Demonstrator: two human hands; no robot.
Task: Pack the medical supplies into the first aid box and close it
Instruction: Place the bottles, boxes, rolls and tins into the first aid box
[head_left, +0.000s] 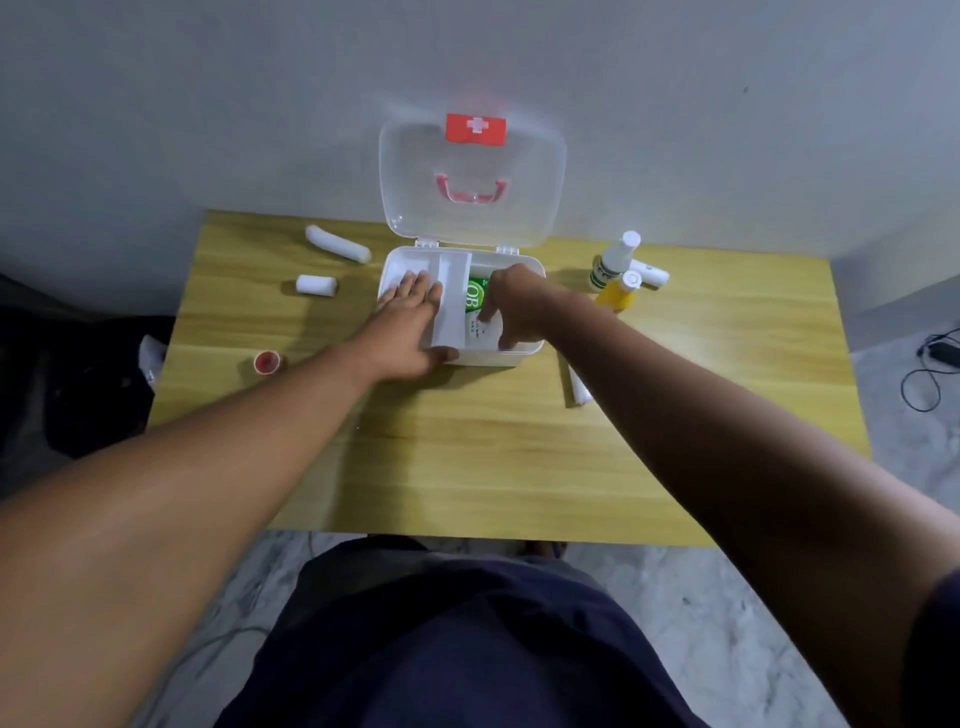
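White roll (578, 387) near the table's (467, 457) front half, partly hidden by right forearm. Left hand (410, 325) flat, fingers spread on first aid box (470, 304) tray. Right hand (511, 301) inside box, fingers curled on green-white packet (475, 301), grip unclear. Lid (471, 176) upright at wall. Rolls left, bottles (615, 267) right; front table open.

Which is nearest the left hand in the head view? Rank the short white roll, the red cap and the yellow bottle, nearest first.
1. short white roll, on the table left of the left hand.
2. red cap, nearer the front-left edge.
3. yellow bottle, far right, beyond the first aid box.
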